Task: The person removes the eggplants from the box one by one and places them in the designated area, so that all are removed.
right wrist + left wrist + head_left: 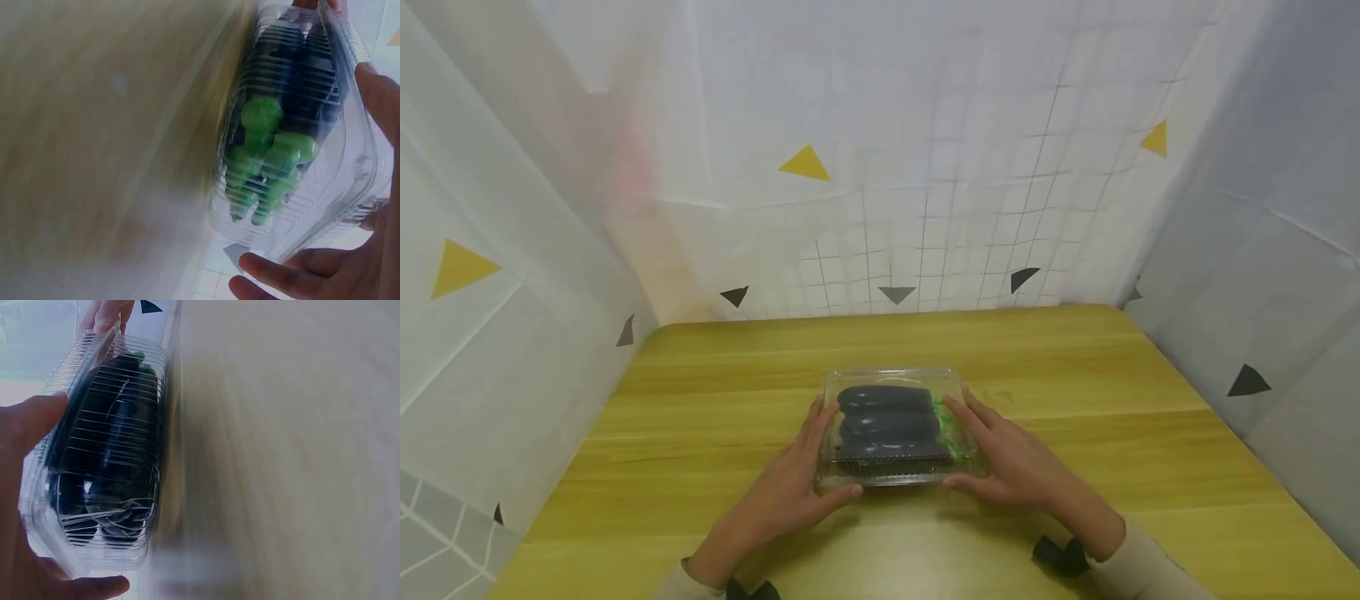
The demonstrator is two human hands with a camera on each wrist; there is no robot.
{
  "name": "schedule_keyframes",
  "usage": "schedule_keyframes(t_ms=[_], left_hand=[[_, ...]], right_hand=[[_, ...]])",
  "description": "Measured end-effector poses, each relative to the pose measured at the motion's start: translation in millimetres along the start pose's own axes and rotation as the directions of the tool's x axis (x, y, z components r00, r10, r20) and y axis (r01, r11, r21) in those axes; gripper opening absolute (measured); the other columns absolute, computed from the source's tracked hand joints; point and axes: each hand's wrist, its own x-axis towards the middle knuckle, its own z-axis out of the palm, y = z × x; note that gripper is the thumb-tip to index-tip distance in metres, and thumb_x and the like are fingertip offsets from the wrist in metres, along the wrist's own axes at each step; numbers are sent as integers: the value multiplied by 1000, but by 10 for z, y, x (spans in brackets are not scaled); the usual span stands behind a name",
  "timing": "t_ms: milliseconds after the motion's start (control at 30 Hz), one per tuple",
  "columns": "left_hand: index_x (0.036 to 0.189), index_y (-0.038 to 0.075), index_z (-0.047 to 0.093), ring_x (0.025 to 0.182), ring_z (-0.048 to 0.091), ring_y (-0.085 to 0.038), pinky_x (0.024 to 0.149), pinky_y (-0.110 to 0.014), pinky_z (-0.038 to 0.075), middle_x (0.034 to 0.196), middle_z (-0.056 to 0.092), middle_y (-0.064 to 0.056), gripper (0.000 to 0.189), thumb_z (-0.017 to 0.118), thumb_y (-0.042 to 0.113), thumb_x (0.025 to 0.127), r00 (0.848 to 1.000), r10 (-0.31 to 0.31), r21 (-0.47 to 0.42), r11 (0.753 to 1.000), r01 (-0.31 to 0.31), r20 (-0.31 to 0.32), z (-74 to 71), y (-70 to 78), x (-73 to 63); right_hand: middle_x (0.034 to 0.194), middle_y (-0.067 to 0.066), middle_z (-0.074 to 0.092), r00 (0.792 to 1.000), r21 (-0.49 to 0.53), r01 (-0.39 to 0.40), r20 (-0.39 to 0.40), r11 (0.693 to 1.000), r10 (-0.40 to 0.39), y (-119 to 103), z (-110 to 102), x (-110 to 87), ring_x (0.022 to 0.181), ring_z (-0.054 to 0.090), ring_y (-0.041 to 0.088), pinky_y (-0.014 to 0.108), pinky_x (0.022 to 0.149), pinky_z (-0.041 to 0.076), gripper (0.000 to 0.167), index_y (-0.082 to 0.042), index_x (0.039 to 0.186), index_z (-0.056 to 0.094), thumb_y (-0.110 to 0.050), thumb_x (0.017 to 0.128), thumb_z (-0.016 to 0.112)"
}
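A clear plastic clamshell box [892,374] stands at the middle of the table with its lid down. Through the lid show three dark eggplants [889,425], side by side, their green stem ends [275,153] toward the right. My left hand [790,483] grips the box's left end, thumb by the front edge and fingers along the side. At the opposite end my right hand [1022,462] holds the box, its thumb near the front corner and its fingertips over the lid's right edge. Ridged side walls of the box appear in both wrist views, close to the tabletop.
The table [715,350] has a yellowish wood-grain top. Pale sheets [760,100] with yellow and dark triangles hang behind it and along both sides. A black strap part [1060,557] sits at the right wrist, with another [752,590] at the left.
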Motion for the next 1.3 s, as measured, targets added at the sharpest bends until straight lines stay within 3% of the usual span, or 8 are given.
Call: schedule_keyframes(t_ms=[167, 433, 700, 900, 1133, 1300], left_hand=[[169, 26, 6, 136, 45, -50, 102, -63, 46, 174, 0, -9, 113, 74, 64, 88, 1000, -17, -26, 1000, 18, 13, -10, 8, 2], [169, 28, 4, 141, 40, -49, 102, -63, 45, 174, -4, -8, 112, 73, 64, 89, 998, -41, -66, 997, 44, 50, -31, 7, 1], [169, 30, 1, 146, 31, -47, 107, -64, 41, 173, -7, -8, 113, 73, 65, 89, 997, -44, -100, 994, 51, 65, -28, -3, 5], [169, 27, 2, 145, 32, -50, 104, -66, 42, 173, -6, -12, 111, 73, 61, 91, 997, -38, -105, 994, 44, 61, -20, -3, 2], [169, 29, 1, 146, 33, -46, 105, -63, 43, 173, -8, -7, 111, 72, 62, 91, 996, -53, -102, 993, 59, 70, -23, 8, 1], [169, 27, 1, 145, 34, -46, 105, -63, 43, 173, -9, -8, 110, 73, 58, 92, 996, -53, -108, 992, 60, 65, -28, 15, -4]], right_hand=[[163, 23, 34, 998, -67, 62, -11, 996, -63, 12, -34, 5, 121, 61, 42, 58, 90, 54, 102, -13, 165, 31, -72, 89, 66], [156, 25, 43, 984, -157, 176, -5, 972, -179, 26, -68, 12, 114, 64, 35, 53, 89, 55, 93, -7, 162, 33, -66, 96, 61], [151, 27, 49, 978, -189, 203, 0, 961, -207, 27, -80, 1, 106, 68, 36, 53, 85, 57, 89, -8, 163, 32, -63, 99, 59], [146, 25, 55, 971, -205, 230, -19, 951, -239, 31, -97, 5, 97, 70, 35, 50, 80, 59, 87, -10, 163, 33, -61, 99, 61], [143, 26, 57, 965, -239, 253, -9, 938, -263, 22, -124, 0, 93, 71, 34, 49, 78, 59, 87, -9, 163, 34, -60, 98, 63], [139, 27, 59, 950, -270, 293, -30, 917, -312, 32, -119, 5, 89, 72, 34, 49, 76, 59, 78, -5, 157, 42, -60, 103, 53]])
